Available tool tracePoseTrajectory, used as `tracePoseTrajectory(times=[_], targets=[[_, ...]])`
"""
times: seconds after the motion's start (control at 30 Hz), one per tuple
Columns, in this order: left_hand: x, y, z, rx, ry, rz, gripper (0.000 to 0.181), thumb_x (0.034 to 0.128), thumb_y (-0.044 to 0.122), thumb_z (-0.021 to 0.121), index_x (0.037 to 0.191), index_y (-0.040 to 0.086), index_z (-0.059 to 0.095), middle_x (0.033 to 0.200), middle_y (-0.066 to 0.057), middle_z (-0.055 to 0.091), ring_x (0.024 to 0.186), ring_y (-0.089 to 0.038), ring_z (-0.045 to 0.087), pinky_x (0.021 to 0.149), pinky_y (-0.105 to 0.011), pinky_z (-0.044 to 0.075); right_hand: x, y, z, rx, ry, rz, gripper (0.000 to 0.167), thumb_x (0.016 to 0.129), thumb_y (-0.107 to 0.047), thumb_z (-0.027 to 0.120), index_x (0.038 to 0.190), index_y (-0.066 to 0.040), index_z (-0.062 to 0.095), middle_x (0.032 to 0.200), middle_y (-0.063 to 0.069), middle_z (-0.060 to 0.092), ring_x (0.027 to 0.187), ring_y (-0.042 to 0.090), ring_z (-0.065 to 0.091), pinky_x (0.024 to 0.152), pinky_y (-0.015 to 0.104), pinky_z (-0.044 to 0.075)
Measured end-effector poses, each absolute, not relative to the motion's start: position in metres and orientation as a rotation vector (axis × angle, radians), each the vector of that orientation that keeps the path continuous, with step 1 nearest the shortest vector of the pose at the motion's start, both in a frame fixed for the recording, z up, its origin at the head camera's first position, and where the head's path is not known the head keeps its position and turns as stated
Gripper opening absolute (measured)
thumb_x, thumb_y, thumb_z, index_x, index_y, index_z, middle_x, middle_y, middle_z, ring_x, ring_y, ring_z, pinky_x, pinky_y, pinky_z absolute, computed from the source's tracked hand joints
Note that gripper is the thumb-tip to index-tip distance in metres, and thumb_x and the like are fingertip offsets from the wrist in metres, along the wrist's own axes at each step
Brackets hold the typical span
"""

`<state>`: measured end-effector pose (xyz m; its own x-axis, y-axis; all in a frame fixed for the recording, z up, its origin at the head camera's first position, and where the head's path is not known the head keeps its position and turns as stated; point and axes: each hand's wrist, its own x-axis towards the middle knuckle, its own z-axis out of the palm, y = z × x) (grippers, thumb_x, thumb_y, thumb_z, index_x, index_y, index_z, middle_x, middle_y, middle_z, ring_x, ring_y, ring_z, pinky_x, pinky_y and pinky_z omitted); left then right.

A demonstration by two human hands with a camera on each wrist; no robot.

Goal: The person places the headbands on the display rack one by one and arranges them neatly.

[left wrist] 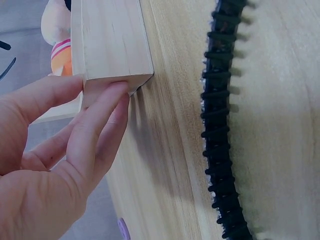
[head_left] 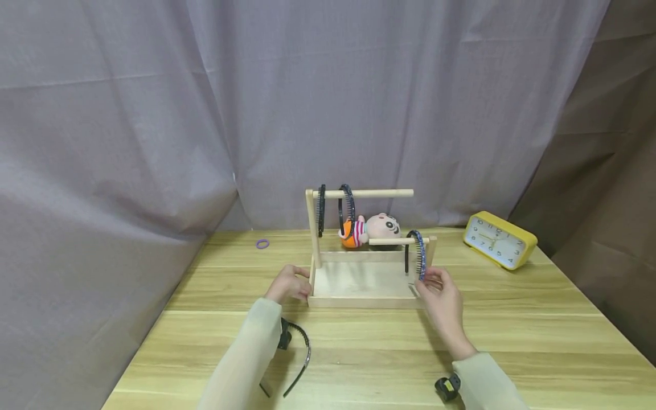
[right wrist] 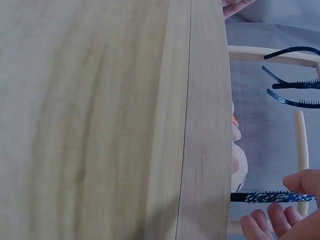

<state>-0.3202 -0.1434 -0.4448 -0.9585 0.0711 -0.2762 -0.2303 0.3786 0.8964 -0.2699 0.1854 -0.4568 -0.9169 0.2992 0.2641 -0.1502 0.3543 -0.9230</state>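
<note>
A wooden headband stand (head_left: 366, 303) has a tray base and two rods at different heights. My left hand (head_left: 291, 283) holds the tray's left end, fingers against its corner in the left wrist view. With the right hand (head_left: 439, 293), I pinch the lower end of a blue glittery toothed headband (head_left: 421, 256), which hangs over the short lower rod (head_left: 392, 241). Thumb and fingers lie on either side of it in the right wrist view. Two black headbands (head_left: 321, 210) hang from the long upper rod (head_left: 381, 193).
Another black headband (head_left: 308, 348) lies on the table by my left forearm. Behind the stand lies a plush doll (head_left: 381, 228). A yellow clock (head_left: 499, 240) stands at the back right, a purple ring (head_left: 262, 244) at the back left. A grey curtain (head_left: 318, 102) hangs behind.
</note>
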Motion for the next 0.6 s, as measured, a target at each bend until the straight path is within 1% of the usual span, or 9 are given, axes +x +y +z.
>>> tracePoseTrajectory(times=[0.17, 0.23, 0.3, 0.5, 0.6], targets=[[-0.319, -0.144, -0.445, -0.124, 2.380, 1.604, 0.052, 0.0751, -0.014, 0.063, 0.127, -0.013, 0.053, 0.081, -0.020, 0.067, 0.064, -0.020, 0.067, 0.072, -0.037, 0.064, -0.265, 0.188, -0.456, -0.142, -2.193, 1.618, 0.044, 0.088, -0.004, 0.065, 0.127, 0.007, 0.048, 0.120, 0.023, 0.058, 0.108, 0.032, 0.059, 0.080, -0.002, 0.045], [-0.319, -0.144, -0.446, -0.126, 2.379, 1.607, 0.053, 0.0748, -0.015, 0.063, 0.126, -0.013, 0.053, 0.080, -0.020, 0.067, 0.063, -0.020, 0.067, 0.071, -0.036, 0.064, -0.261, 0.188, -0.453, -0.162, -2.169, 1.627, 0.048, 0.088, -0.004, 0.066, 0.129, 0.007, 0.045, 0.120, 0.021, 0.055, 0.107, 0.030, 0.056, 0.081, 0.000, 0.045], [-0.319, -0.143, -0.446, -0.128, 2.375, 1.613, 0.052, 0.0744, -0.015, 0.063, 0.126, -0.013, 0.054, 0.078, -0.019, 0.067, 0.062, -0.020, 0.066, 0.069, -0.036, 0.064, -0.256, 0.186, -0.448, -0.183, -2.159, 1.617, 0.050, 0.088, -0.006, 0.067, 0.130, 0.006, 0.043, 0.120, 0.019, 0.053, 0.105, 0.024, 0.055, 0.082, 0.002, 0.045], [-0.320, -0.142, -0.446, -0.150, 2.376, 1.628, 0.052, 0.0736, -0.016, 0.062, 0.125, -0.013, 0.055, 0.075, -0.019, 0.067, 0.062, -0.022, 0.067, 0.068, -0.037, 0.064, -0.239, 0.173, -0.437, -0.175, -2.128, 1.690, 0.047, 0.086, -0.002, 0.069, 0.125, 0.006, 0.043, 0.114, 0.015, 0.051, 0.095, 0.012, 0.054, 0.082, 0.004, 0.049], [-0.319, -0.141, -0.445, -0.160, 2.380, 1.618, 0.052, 0.0735, -0.016, 0.063, 0.125, -0.013, 0.055, 0.076, -0.020, 0.068, 0.063, -0.023, 0.068, 0.069, -0.037, 0.064, -0.231, 0.164, -0.436, -0.154, -2.156, 1.729, 0.045, 0.087, -0.001, 0.068, 0.124, 0.006, 0.043, 0.112, 0.013, 0.051, 0.094, 0.008, 0.054, 0.080, 0.003, 0.048]])
